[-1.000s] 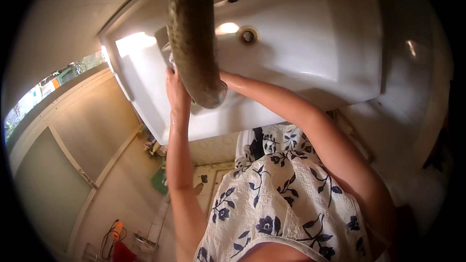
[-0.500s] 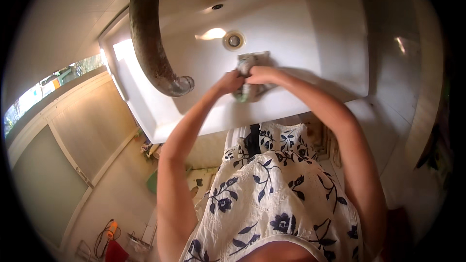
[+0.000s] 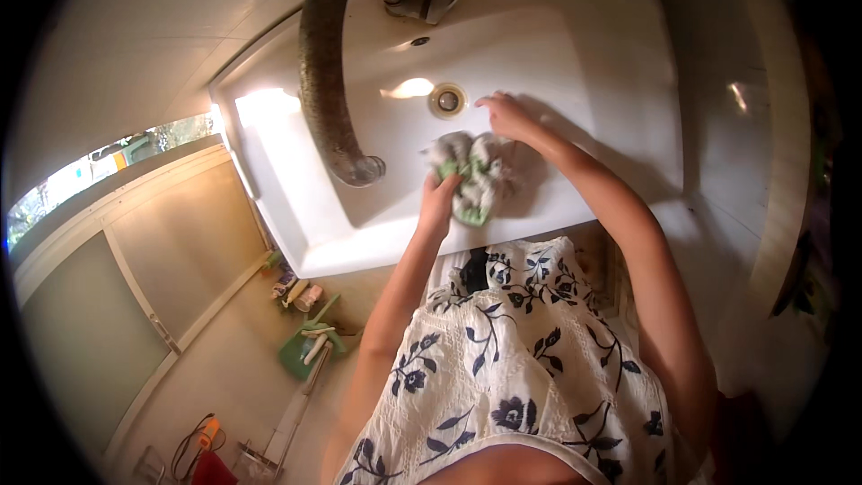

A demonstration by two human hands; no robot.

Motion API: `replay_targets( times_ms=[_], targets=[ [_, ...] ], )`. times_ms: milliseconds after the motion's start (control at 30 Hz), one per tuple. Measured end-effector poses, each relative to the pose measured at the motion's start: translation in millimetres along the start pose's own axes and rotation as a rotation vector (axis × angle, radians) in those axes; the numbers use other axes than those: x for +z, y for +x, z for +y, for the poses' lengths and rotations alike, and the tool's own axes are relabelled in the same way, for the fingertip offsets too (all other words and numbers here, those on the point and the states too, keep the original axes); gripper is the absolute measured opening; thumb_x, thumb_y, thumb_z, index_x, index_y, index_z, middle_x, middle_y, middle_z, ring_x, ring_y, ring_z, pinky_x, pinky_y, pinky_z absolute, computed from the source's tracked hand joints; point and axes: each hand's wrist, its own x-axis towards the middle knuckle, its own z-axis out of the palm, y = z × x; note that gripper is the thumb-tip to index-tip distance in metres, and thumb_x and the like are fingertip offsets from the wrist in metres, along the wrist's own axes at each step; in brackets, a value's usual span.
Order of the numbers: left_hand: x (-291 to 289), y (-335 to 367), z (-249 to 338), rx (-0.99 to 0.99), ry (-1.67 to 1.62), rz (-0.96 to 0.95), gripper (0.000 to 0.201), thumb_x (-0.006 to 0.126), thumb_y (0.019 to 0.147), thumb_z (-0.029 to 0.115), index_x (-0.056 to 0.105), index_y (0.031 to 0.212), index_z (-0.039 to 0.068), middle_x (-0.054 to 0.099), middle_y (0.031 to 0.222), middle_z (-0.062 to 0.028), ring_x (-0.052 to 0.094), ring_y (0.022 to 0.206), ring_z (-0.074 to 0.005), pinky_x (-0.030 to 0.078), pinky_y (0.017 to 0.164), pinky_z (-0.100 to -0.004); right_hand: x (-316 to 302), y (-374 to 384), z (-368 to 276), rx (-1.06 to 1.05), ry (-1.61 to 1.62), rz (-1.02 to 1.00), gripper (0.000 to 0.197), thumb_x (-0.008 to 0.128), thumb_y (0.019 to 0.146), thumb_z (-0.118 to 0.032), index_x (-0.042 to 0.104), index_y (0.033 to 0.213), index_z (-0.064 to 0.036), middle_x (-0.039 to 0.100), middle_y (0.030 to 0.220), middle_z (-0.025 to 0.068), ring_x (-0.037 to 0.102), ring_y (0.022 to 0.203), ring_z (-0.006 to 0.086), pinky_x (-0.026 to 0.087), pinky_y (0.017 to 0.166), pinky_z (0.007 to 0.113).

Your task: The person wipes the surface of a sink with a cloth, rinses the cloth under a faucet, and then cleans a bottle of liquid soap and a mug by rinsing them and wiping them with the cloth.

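A crumpled white-and-green cloth [image 3: 471, 181] is bunched over the near part of the white sink [image 3: 539, 54]. My left hand [image 3: 438, 199] grips its left side, thumb on top and the other fingers mostly hidden. Apart from the cloth, my right hand [image 3: 507, 117] hovers over the basin just right of the round drain [image 3: 448, 101]. At least one finger points out toward the drain, and nothing shows in this hand. The cloth's right edge is blurred.
A worn, curved faucet [image 3: 325, 72] arches over the basin's left side, left of my hands. The sink's front rim [image 3: 359, 250] lies close to my body. Below left on the floor are a green dustpan [image 3: 301, 355] and an orange object with a cord [image 3: 209, 433].
Both hands were together on the tightly bunched cloth. My right hand has let go and moved away toward the drain; the cloth is looser and nearer me, in my left hand.
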Motion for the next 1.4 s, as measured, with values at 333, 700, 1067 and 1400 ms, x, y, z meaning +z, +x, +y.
replay_targets(
  times_ms=[333,700,1067,1400],
  targets=[
    [-102,-88,28,0.199,-0.306,0.291,0.032,0.048,0.075,0.008,0.041,0.105,0.001,0.051,0.096,-0.0107,0.054,0.085,-0.0206,0.049,0.069,-0.0329,87,34,-55,0.059,0.333,0.134,0.046,0.040,0.070,0.000,0.039,0.117,-0.0003,0.051,0.062,0.0089,0.049,0.056,0.0172,0.040,0.053,0.029],
    [-93,-95,48,0.270,-0.325,0.238,0.031,0.050,0.075,0.007,0.043,0.104,-0.001,0.052,0.098,-0.0103,0.053,0.085,-0.0195,0.046,0.072,-0.0315,29,40,-115,0.316,0.085,0.055,0.032,0.048,0.073,-0.014,0.046,0.099,0.0038,0.055,0.087,0.0222,0.055,0.080,0.0339,0.043,0.071,0.038],
    [-89,-94,44,0.322,-0.325,0.193,0.031,0.048,0.076,0.004,0.042,0.105,-0.002,0.052,0.099,-0.0112,0.053,0.088,-0.0183,0.045,0.075,-0.0300,-78,110,-129,0.130,0.836,0.626,0.036,0.044,0.081,-0.036,0.046,0.086,-0.0003,0.049,0.058,0.0076,0.050,0.052,0.0166,0.038,0.045,0.033],
    [-90,-97,35,0.341,-0.329,0.228,0.030,0.048,0.075,0.005,0.042,0.104,-0.002,0.053,0.098,-0.0120,0.054,0.087,-0.0197,0.048,0.073,-0.0312,-68,115,-130,0.193,0.639,0.741,0.032,0.034,0.084,-0.023,0.047,0.076,0.0051,0.054,0.067,0.0241,0.054,0.060,0.0340,0.041,0.053,0.043]
  ],
)
